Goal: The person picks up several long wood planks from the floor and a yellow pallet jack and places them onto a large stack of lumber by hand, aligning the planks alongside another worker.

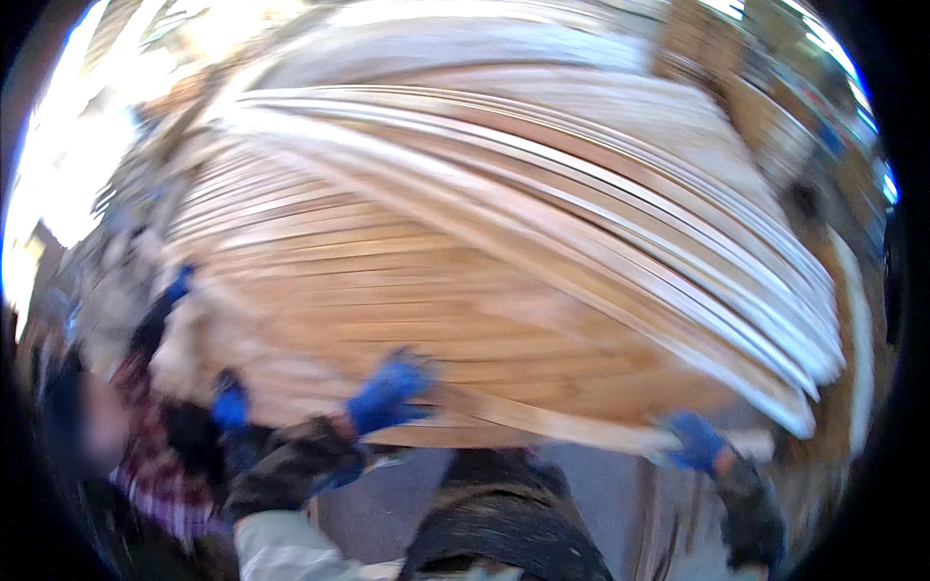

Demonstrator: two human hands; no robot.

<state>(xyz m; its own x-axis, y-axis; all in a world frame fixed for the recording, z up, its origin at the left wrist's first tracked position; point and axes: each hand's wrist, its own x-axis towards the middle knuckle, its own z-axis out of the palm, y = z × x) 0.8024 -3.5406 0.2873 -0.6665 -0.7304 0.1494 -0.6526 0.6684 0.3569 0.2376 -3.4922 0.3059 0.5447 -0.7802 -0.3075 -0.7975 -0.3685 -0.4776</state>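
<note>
A long, narrow wooden board [542, 418] lies along the near edge of a broad layer of boards [387, 290]. My right hand [696, 441], in a blue glove, is closed around this board near its right end. My left hand [392, 392], also blue-gloved, is over the boards by the narrow board's left end. Its fingers look stretched out and apart, with nothing visible in them. Motion blur softens both hands, and the right fingertips are partly hidden.
Long pale strips [601, 218] lie slanted across the layer, their ends fanned out at the right. A co-worker in a plaid sleeve [145, 407] stands at the left; their blue-gloved hands [231, 402] are by the boards. Stacked wood [693, 44] stands at the far right.
</note>
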